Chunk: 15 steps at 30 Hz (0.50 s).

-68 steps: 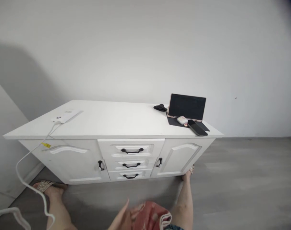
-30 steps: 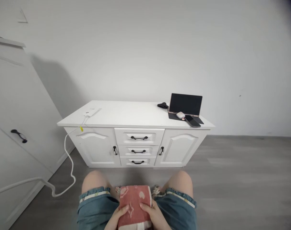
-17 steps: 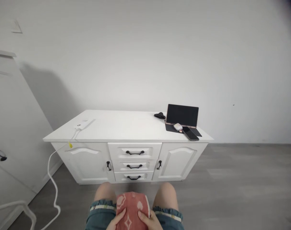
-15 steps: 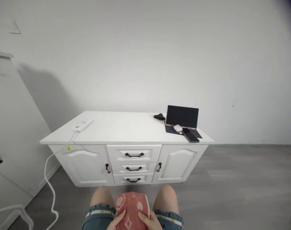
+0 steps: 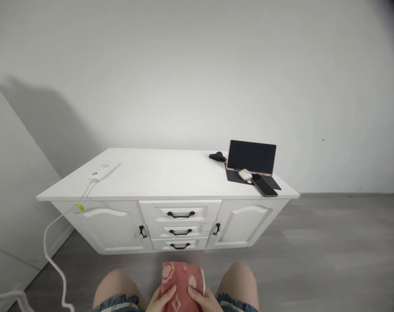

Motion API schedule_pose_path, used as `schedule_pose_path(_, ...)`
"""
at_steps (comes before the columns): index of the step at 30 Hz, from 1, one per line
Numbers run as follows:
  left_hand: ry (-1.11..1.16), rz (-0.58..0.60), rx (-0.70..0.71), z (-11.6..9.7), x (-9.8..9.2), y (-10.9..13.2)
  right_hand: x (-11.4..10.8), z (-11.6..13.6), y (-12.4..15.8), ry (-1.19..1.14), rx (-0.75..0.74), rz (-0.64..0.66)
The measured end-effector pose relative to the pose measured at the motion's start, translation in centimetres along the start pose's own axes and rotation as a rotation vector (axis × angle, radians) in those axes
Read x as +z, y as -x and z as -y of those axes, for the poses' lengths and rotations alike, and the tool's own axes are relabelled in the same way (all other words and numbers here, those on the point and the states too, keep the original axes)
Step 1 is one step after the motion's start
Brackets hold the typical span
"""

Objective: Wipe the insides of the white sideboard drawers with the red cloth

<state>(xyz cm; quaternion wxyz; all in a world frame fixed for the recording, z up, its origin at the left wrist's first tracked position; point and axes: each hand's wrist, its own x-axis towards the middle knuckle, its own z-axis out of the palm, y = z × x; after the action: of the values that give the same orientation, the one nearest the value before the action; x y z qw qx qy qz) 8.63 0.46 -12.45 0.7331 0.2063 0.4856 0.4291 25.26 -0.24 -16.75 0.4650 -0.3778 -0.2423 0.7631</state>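
A folded red cloth [image 5: 183, 281] with pale heart and star shapes and a white edge hangs between my knees, in front of the cabinet. My left hand [image 5: 163, 299] grips its left side, thumb lying on top. On the opposite side my right hand [image 5: 203, 299] holds it the same way, thumb on the cloth. The other fingers of both hands are hidden beneath it.
Ahead stands a white cabinet [image 5: 164, 173] with black handles. On its right end are a tablet [image 5: 251, 157], a phone [image 5: 264, 185], a small white case [image 5: 245, 174] and a black item [image 5: 217, 157]. A white power strip [image 5: 103, 171] with a trailing cable [image 5: 52, 262] is at left.
The view has come nearer to the cabinet, and my knees are spread wider apart. Both hands keep their hold on the cloth, which looks unchanged.
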Motion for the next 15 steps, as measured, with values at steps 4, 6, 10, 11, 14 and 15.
schedule_pose_path(4,-0.021,-0.129,0.056,0.1,-1.0,-1.8,-0.4,-0.6,-0.4,-0.126,0.058,-0.160)
schedule_pose_path(6,0.017,-0.193,0.060,-0.5,-1.4,-2.4,-0.2,-0.3,-0.3,-0.205,0.107,-0.183)
schedule_pose_path(10,0.081,-0.249,0.086,-3.2,-1.2,-3.4,0.8,1.2,0.8,-0.299,0.198,-0.167)
schedule_pose_path(11,0.070,-0.227,0.101,-4.1,-0.8,-3.8,1.0,1.5,1.1,-0.307,0.204,-0.180)
schedule_pose_path(14,0.095,-0.148,0.185,-7.2,0.7,-5.8,1.3,2.0,2.0,-0.307,0.198,-0.232)
schedule_pose_path(15,0.126,-0.137,0.198,-8.3,1.3,-6.7,1.4,2.1,2.3,-0.304,0.191,-0.242)
